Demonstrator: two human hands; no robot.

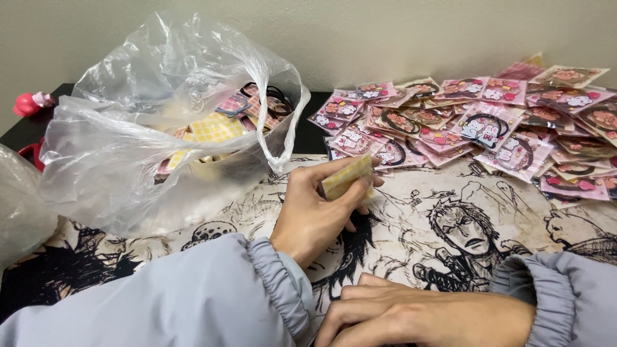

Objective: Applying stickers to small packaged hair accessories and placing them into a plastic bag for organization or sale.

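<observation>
Left hand (pixel 315 215) raised, fingers pinching a yellow checkered card (pixel 348 177) just above the tabletop (pixel 411 212), near the clear plastic bag (pixel 160 122). Right hand (pixel 411 315) rests flat on tabletop, fingers loosely curled, holding nothing. Pile of pink packets (pixel 488 128) behind.

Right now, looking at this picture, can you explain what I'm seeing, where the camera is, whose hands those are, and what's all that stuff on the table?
There is no machine here. One camera sits on a person's head and looks down at their own two bare hands, in grey sleeves. The left hand pinches a small yellow checked card between its fingers. The right hand rests on a desk mat printed with black-and-white cartoon drawings, and whether it holds anything cannot be seen. To the left stands an open clear plastic bag with more checked cards and black hair ties inside. At the far right lies a heap of small pink packets, each holding a card with a hair tie.
</observation>
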